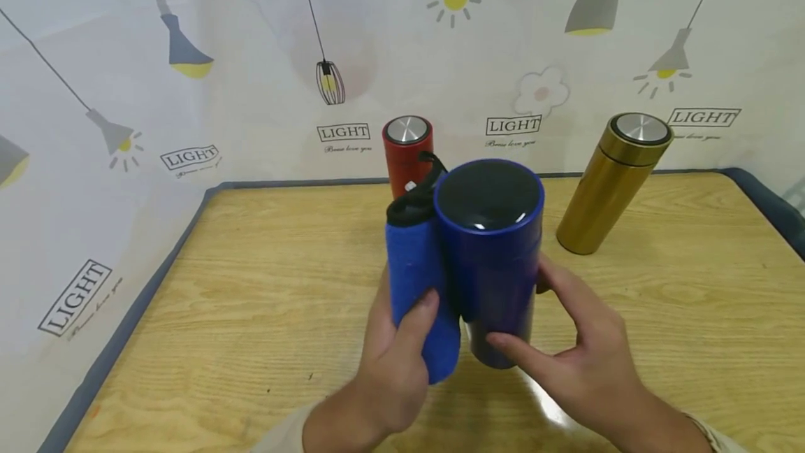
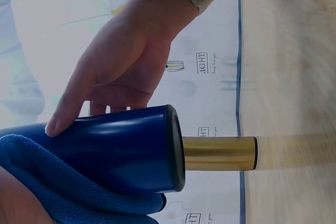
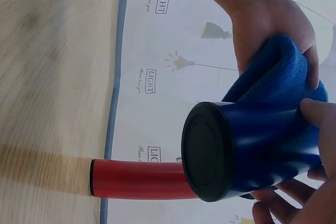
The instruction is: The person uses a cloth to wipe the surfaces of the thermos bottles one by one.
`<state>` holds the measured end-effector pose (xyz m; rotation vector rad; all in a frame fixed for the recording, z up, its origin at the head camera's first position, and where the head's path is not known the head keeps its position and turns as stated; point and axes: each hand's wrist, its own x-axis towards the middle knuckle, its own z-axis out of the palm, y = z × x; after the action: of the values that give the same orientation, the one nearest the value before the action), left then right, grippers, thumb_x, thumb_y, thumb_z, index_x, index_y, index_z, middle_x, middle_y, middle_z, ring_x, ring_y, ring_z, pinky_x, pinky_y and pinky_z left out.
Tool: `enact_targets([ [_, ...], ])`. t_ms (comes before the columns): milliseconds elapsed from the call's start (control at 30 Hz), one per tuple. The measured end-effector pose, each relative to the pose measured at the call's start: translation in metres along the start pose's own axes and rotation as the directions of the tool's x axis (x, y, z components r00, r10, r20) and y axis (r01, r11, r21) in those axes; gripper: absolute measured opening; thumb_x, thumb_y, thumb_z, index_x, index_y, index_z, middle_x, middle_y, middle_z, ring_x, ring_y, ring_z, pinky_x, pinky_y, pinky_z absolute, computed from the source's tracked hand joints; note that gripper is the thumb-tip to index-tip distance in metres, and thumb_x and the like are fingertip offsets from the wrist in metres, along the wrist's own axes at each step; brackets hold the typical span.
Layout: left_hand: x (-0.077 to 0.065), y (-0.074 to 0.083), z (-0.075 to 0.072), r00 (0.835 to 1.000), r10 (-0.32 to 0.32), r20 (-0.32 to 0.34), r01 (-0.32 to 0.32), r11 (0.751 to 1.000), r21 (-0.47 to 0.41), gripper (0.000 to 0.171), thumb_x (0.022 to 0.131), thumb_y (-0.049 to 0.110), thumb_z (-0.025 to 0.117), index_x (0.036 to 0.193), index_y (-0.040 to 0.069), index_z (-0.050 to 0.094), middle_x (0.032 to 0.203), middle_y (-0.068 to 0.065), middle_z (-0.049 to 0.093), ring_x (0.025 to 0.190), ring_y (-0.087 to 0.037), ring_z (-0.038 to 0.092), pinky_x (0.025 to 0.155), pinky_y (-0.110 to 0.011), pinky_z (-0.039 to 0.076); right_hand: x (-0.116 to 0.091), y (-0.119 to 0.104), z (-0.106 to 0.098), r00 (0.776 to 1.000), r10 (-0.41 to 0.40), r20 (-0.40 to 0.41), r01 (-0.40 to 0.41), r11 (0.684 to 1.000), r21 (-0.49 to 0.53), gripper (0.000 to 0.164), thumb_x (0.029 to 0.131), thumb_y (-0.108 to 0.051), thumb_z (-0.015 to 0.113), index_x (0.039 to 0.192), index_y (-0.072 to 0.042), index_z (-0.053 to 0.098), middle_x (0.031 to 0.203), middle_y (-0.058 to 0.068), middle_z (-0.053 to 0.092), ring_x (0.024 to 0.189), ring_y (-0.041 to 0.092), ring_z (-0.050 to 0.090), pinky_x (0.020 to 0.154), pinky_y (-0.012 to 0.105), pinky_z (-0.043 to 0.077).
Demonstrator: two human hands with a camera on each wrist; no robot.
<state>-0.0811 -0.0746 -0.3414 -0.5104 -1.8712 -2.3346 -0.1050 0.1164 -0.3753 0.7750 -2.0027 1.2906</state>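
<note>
A dark blue thermos flask (image 1: 493, 264) with a glossy black top stands upright in the air over the table, its dark base (image 3: 207, 153) showing in the right wrist view. My right hand (image 1: 585, 355) grips the flask low on its right side, thumb in front and fingers behind. In my left hand (image 1: 396, 355) is a folded blue cloth (image 1: 415, 278) with black edging, the thumb lying across its front. The cloth presses against the left side of the flask. Behind them is a red flask (image 1: 399, 152), its lower part hidden in the head view.
A gold flask (image 1: 613, 184) with a silver-topped lid stands at the back right of the wooden table (image 1: 270, 285). A pale wall covering (image 1: 264, 54) printed with lamps and lettering rises behind and on the left. A dark blue edge strip (image 1: 144, 278) borders the table.
</note>
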Motion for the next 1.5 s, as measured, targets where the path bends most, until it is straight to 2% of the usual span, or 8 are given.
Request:
enact_targets([
  [333, 0.0, -0.006, 0.006, 0.999, -0.011, 0.038, 0.014, 0.996, -0.088, 0.056, 0.101, 0.009, 0.039, 0.155, 0.005, 0.024, 0.149, -0.023, 0.042, 0.134, -0.03, 0.045, 0.111, -0.033, 0.041, 0.002, 0.0, -0.002, 1.0, 0.008, -0.021, -0.007, 0.999, 0.04, 0.078, 0.081, -0.048, 0.078, 0.128, 0.01, 0.06, 0.126, -0.001, 0.066, 0.104, 0.004, 0.061, 0.093, 0.015, 0.046],
  [667, -0.002, -0.013, 0.008, 0.992, 0.024, 0.121, -0.02, 0.999, -0.037, 0.057, 0.101, 0.006, 0.037, 0.156, 0.009, 0.022, 0.153, -0.017, 0.039, 0.138, -0.031, 0.043, 0.115, -0.034, 0.038, 0.005, -0.002, -0.005, 0.999, 0.03, -0.033, -0.026, 0.991, 0.129, 0.078, 0.079, -0.037, 0.084, 0.13, 0.015, 0.056, 0.131, 0.002, 0.065, 0.112, 0.009, 0.063, 0.096, 0.018, 0.048],
  [833, -0.001, -0.013, 0.008, 0.991, 0.023, 0.133, -0.019, 0.999, -0.03, 0.058, 0.101, 0.004, 0.035, 0.156, 0.011, 0.021, 0.154, -0.013, 0.038, 0.139, -0.029, 0.042, 0.115, -0.036, 0.038, 0.005, -0.001, -0.005, 0.999, 0.036, -0.016, -0.033, 0.989, 0.141, 0.077, 0.078, -0.032, 0.086, 0.132, 0.013, 0.055, 0.132, 0.004, 0.065, 0.113, 0.01, 0.064, 0.097, 0.018, 0.048],
  [1000, 0.0, -0.011, 0.006, 0.994, -0.029, 0.109, 0.033, 0.999, -0.037, 0.058, 0.101, 0.007, 0.034, 0.157, 0.014, 0.019, 0.153, -0.012, 0.039, 0.137, -0.029, 0.044, 0.114, -0.042, 0.038, 0.005, 0.0, -0.005, 0.999, 0.045, 0.015, -0.047, 0.992, 0.121, 0.078, 0.076, -0.032, 0.087, 0.135, 0.009, 0.056, 0.132, 0.004, 0.065, 0.111, 0.009, 0.064, 0.096, 0.017, 0.047],
  [1067, 0.0, -0.009, 0.005, 0.994, -0.074, 0.081, 0.078, 0.996, -0.047, 0.057, 0.101, 0.011, 0.036, 0.156, 0.014, 0.02, 0.152, -0.013, 0.04, 0.135, -0.03, 0.045, 0.113, -0.044, 0.039, 0.005, -0.001, -0.004, 0.998, 0.048, 0.03, -0.051, 0.993, 0.102, 0.077, 0.076, -0.034, 0.087, 0.134, 0.006, 0.057, 0.129, 0.003, 0.066, 0.108, 0.008, 0.064, 0.095, 0.016, 0.047],
  [1167, 0.001, -0.007, 0.003, 0.994, -0.1, 0.043, 0.103, 0.993, -0.066, 0.056, 0.102, 0.015, 0.037, 0.156, 0.012, 0.021, 0.15, -0.018, 0.042, 0.133, -0.032, 0.047, 0.111, -0.047, 0.039, 0.004, -0.001, -0.004, 0.997, 0.052, 0.057, -0.056, 0.996, 0.069, 0.077, 0.076, -0.038, 0.087, 0.135, 0.003, 0.058, 0.125, 0.002, 0.068, 0.105, 0.006, 0.063, 0.096, 0.015, 0.046],
  [1367, 0.0, -0.006, 0.002, 1.0, -0.006, -0.006, 0.006, 0.998, -0.068, 0.054, 0.102, 0.012, 0.037, 0.154, 0.005, 0.024, 0.146, -0.024, 0.043, 0.131, -0.029, 0.048, 0.112, -0.041, 0.041, 0.002, -0.001, -0.002, 0.996, 0.037, 0.079, -0.04, 0.999, 0.033, 0.077, 0.078, -0.047, 0.082, 0.135, 0.001, 0.059, 0.124, 0.002, 0.069, 0.106, 0.003, 0.063, 0.097, 0.014, 0.045],
  [1500, -0.001, -0.006, 0.005, 1.0, 0.01, -0.014, -0.012, 0.994, -0.11, 0.055, 0.101, 0.01, 0.039, 0.153, 0.002, 0.024, 0.145, -0.025, 0.044, 0.13, -0.027, 0.05, 0.111, -0.037, 0.043, 0.001, -0.001, -0.001, 0.999, 0.008, 0.053, -0.009, 0.999, 0.033, 0.077, 0.081, -0.05, 0.078, 0.131, 0.006, 0.061, 0.124, 0.001, 0.068, 0.106, 0.003, 0.062, 0.097, 0.015, 0.045],
])
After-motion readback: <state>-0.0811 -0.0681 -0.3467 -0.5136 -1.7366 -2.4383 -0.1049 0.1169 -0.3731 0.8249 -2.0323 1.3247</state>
